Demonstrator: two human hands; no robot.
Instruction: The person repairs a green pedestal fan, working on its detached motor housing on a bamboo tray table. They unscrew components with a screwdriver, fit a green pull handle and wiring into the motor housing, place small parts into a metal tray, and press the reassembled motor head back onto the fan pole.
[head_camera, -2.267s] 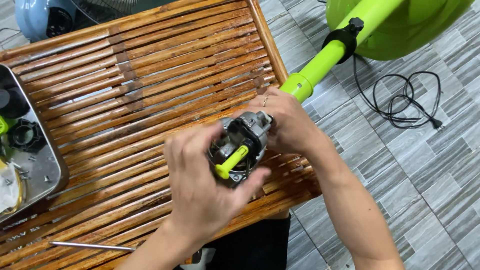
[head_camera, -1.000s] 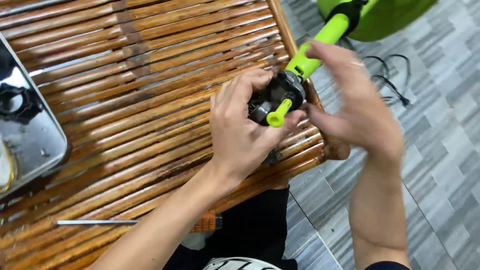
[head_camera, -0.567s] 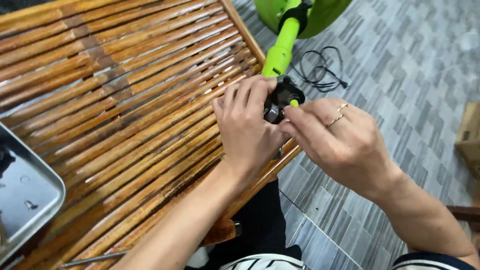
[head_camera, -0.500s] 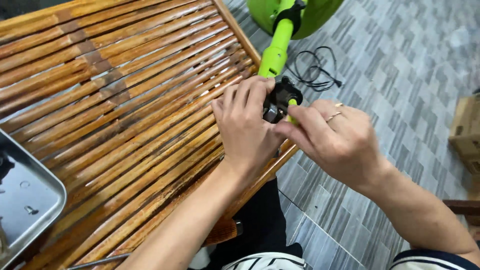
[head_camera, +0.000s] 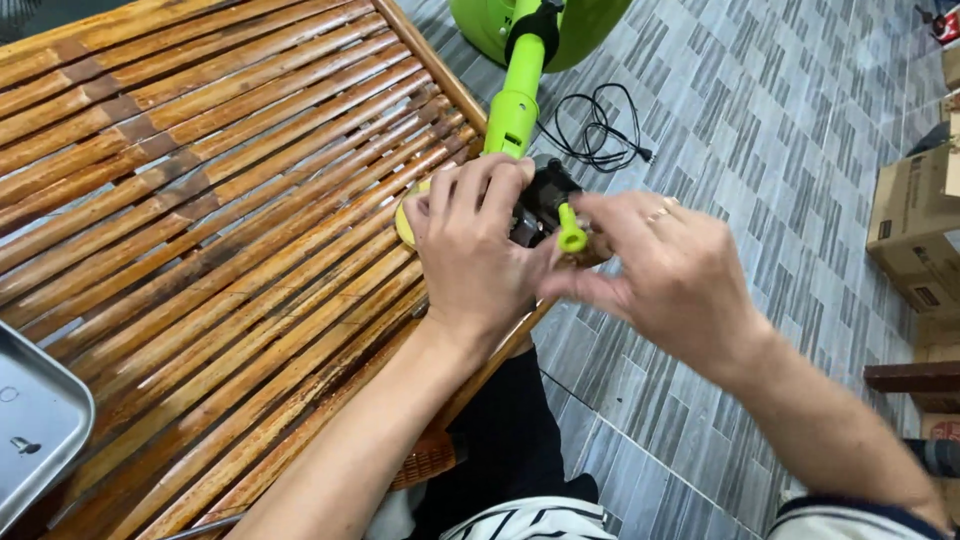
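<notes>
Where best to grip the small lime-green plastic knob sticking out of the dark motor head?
Pinch the lime-green plastic knob by its round flared cap, likely from the right: its narrow stem rises free there, while the left hand covers the dark motor head opposite.

bright even daylight, soft faint shadows, slight motion blur, mild wide-angle stretch at edges

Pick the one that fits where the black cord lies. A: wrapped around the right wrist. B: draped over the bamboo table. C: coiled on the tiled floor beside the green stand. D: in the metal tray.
C: the cord lies looped on the grey floor just right of the green stand, off the table.
</notes>
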